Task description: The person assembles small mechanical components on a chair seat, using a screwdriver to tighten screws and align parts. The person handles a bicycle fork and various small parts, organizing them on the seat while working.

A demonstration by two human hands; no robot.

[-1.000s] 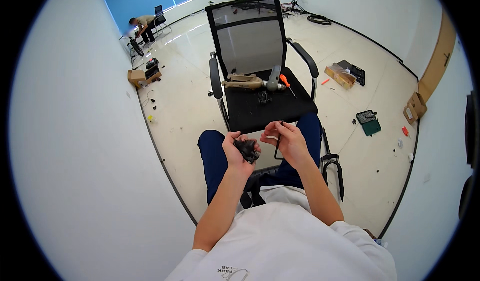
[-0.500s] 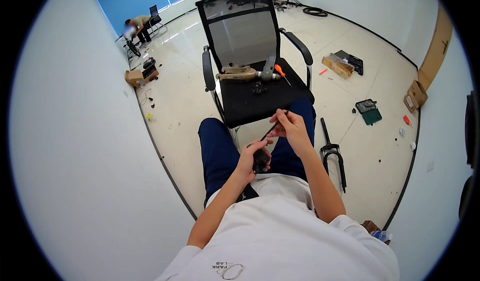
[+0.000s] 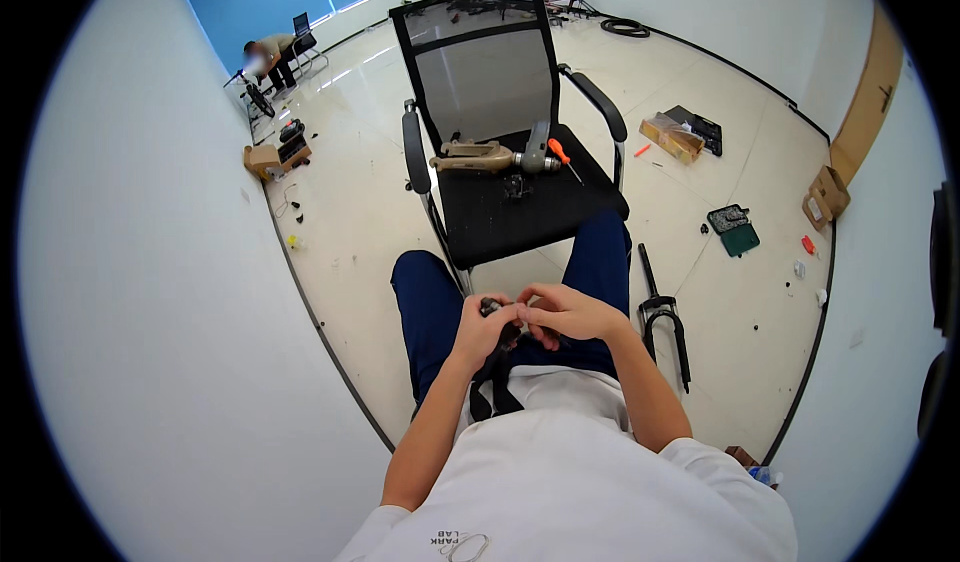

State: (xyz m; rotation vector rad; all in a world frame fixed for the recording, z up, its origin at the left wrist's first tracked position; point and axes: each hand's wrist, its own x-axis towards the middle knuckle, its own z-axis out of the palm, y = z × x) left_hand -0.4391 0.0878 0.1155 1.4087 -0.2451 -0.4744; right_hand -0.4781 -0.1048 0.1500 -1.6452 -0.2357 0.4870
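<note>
Black part (image 3: 489, 307) sits grasped in my left hand (image 3: 480, 334), off the chair (image 3: 500, 224)'s front edge, while from afar I cannot tell what my right hand (image 3: 572, 315) grips.

The left forearm (image 3: 430, 422), bare, slants up and to the right; the left wrist (image 3: 461, 362) looks nearly straight. The left hand (image 3: 480, 334) is curled closed, back of the hand upward, with its thumb (image 3: 511, 313) stretched across toward the right. The right forearm (image 3: 642, 382), also bare, slants up and to the left, and the right wrist (image 3: 612, 329) bends inward — so the right hand (image 3: 575, 314) lies crosswise, back upward, its fingers (image 3: 540, 292) arched and pointing left. The fingertips of both hands come together — whether they touch cannot be told.
</note>
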